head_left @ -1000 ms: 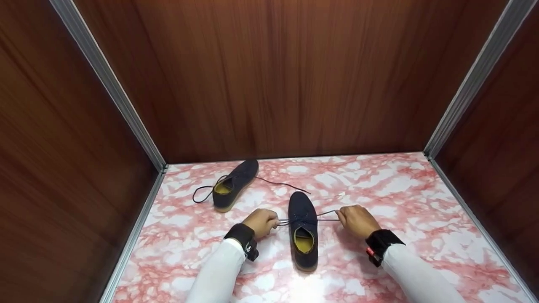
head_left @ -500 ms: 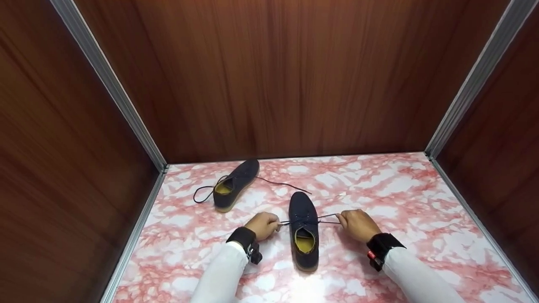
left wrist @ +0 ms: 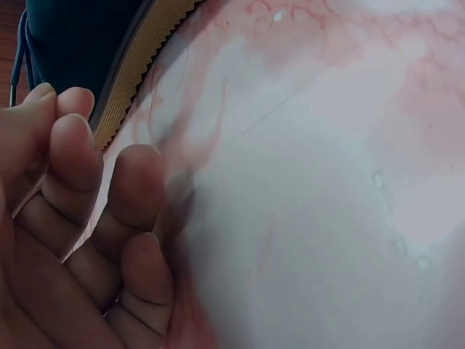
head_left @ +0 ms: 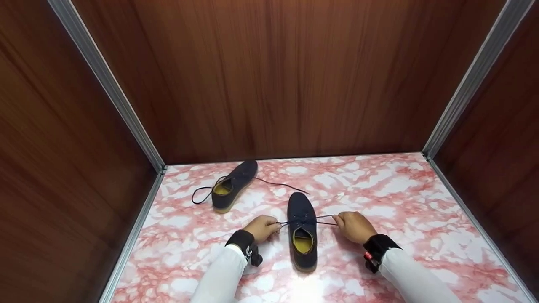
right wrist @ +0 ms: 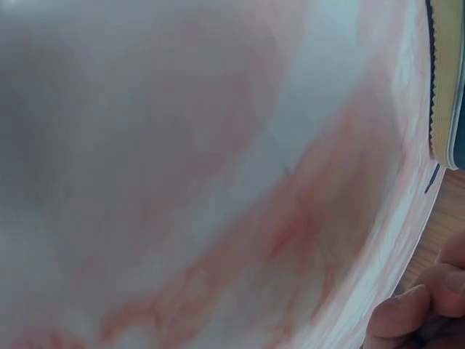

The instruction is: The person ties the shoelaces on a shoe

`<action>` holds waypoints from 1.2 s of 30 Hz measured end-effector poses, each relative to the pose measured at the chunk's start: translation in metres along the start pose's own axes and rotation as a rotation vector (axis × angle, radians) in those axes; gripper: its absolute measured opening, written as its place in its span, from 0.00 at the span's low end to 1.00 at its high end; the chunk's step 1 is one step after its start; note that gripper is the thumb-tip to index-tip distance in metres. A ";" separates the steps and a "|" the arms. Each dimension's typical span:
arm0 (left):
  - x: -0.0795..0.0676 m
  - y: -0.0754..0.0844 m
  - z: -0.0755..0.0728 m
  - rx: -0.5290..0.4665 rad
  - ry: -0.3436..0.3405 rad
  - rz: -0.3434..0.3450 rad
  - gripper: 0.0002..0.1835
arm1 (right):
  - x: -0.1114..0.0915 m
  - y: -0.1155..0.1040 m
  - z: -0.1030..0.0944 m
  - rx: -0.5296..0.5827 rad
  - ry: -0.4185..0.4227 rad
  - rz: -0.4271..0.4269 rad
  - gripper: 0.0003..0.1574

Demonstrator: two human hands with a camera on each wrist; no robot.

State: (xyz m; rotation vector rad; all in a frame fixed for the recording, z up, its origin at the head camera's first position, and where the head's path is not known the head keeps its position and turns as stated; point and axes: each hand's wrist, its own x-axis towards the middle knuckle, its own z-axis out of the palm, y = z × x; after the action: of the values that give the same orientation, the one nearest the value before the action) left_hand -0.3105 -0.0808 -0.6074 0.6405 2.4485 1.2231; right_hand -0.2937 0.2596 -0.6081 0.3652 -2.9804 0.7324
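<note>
A dark navy lace-up shoe (head_left: 302, 204) with a yellow insole stands sole down between my hands, toe pointing away. On its left side my left hand (head_left: 262, 228) pinches the shoelace (head_left: 284, 223) between thumb and forefinger. My right hand (head_left: 355, 227) pinches lace strands on the other side, and two strands run taut and slightly spread from the shoe to its fingers. In the left wrist view the left fingers (left wrist: 138, 185) curl beside the ridged tan sole (left wrist: 142, 54). Only the right fingertips (right wrist: 399, 313) show in the right wrist view; the lace there is hidden.
A second navy shoe (head_left: 242, 176) lies further back on the left. One of its laces (head_left: 282, 184) trails right, and a loop (head_left: 201, 195) lies to its left. Brown wood-grain panels (head_left: 269, 84) enclose the red-and-white marbled surface (head_left: 400, 202) at the back and sides.
My right hand has shifted slightly left and toward me, still holding the lace strands. The left hand has moved very little. Both shoes stay in place.
</note>
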 end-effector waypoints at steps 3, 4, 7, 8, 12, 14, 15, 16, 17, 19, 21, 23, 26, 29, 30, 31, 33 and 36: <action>0.000 0.001 0.002 -0.044 0.017 -0.011 0.16 | 0.000 -0.003 -0.001 0.042 -0.012 0.033 0.30; 0.000 0.002 0.003 -0.058 0.021 -0.018 0.15 | 0.000 -0.004 -0.001 0.053 -0.015 0.044 0.31; 0.001 0.004 0.006 -0.098 0.034 -0.037 0.15 | 0.001 -0.006 -0.002 0.079 -0.028 0.066 0.31; 0.002 0.005 0.007 -0.114 0.035 -0.046 0.15 | 0.001 -0.007 -0.002 0.082 -0.031 0.070 0.30; 0.003 0.007 0.009 -0.173 0.041 -0.078 0.16 | 0.001 -0.008 -0.002 0.090 -0.051 0.082 0.30; 0.003 0.007 0.009 -0.182 0.045 -0.094 0.17 | 0.000 -0.008 -0.002 0.077 -0.062 0.082 0.29; 0.002 0.007 0.008 -0.184 0.050 -0.102 0.17 | -0.001 -0.008 -0.003 0.072 -0.067 0.084 0.28; 0.001 0.007 0.008 -0.174 0.060 -0.107 0.17 | -0.001 -0.009 -0.003 0.066 -0.070 0.085 0.27; 0.001 0.008 0.006 -0.168 0.073 -0.113 0.17 | -0.001 -0.009 -0.003 0.064 -0.073 0.087 0.26; -0.001 0.008 0.003 -0.148 0.107 -0.126 0.16 | -0.002 -0.011 -0.005 0.055 -0.068 0.075 0.25; -0.003 0.009 0.000 -0.140 0.145 -0.135 0.13 | -0.003 -0.014 -0.007 0.059 -0.061 0.070 0.23; -0.005 0.011 -0.004 -0.136 0.180 -0.149 0.11 | -0.003 -0.017 -0.009 0.065 -0.061 0.053 0.22; -0.009 0.013 -0.007 -0.151 0.208 -0.158 0.09 | -0.004 -0.024 -0.011 0.098 -0.063 0.023 0.20; -0.012 0.016 -0.008 -0.144 0.205 -0.143 0.09 | -0.005 -0.033 -0.012 0.148 -0.082 -0.009 0.22; -0.014 0.017 -0.007 -0.140 0.192 -0.135 0.10 | -0.006 -0.036 -0.012 0.169 -0.094 -0.018 0.22; -0.015 0.018 -0.006 -0.134 0.175 -0.129 0.11 | -0.007 -0.039 -0.012 0.185 -0.110 -0.025 0.23; -0.018 0.021 -0.003 -0.120 0.132 -0.119 0.14 | -0.010 -0.044 -0.010 0.211 -0.148 -0.029 0.25; -0.021 0.025 0.004 -0.131 0.056 -0.112 0.17 | -0.015 -0.050 -0.007 0.244 -0.220 -0.022 0.29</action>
State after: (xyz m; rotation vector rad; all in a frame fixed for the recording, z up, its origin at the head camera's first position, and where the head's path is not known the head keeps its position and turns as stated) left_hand -0.2848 -0.0759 -0.5877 0.4324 2.3889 1.3588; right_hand -0.2674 0.2229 -0.5804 0.5213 -3.0860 1.1269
